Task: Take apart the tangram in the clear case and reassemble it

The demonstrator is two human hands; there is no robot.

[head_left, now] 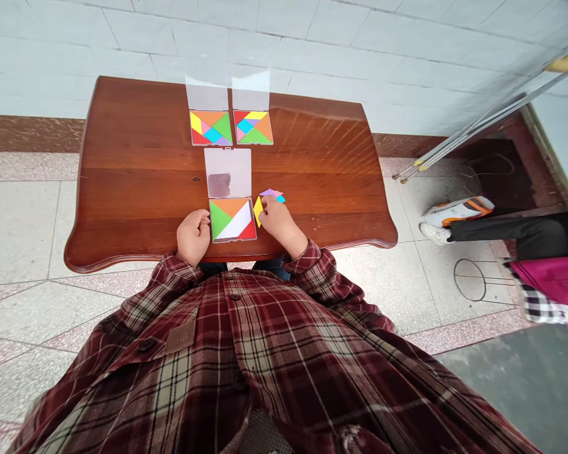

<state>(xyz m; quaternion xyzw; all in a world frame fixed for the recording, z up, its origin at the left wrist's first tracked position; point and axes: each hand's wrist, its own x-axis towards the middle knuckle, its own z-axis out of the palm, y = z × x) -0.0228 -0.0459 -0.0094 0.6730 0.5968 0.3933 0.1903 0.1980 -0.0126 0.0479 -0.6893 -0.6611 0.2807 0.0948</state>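
Note:
The nearest tangram box point(233, 239) lies with its clear lid point(228, 165) raised at the back. In it sit an orange triangle point(233, 205), a green triangle point(220, 219) and a red triangle point(249, 231), around a bare white strip. My left hand point(193, 234) rests curled at the box's left edge; what its fingers hold, if anything, is hidden. My right hand point(278, 222) pinches a yellow tangram piece point(258, 212) just beside the box's right edge. Behind that hand lie a purple piece point(267, 193) and a blue piece point(281, 198), with a bit of pink between.
Two filled tangram boxes, a left one point(211, 128) and a right one point(254, 128), stand open at the back of the wooden table point(326, 170). A tiled wall point(312, 50) rises behind. To the right are crutches point(454, 142) and a seated person's leg point(492, 230).

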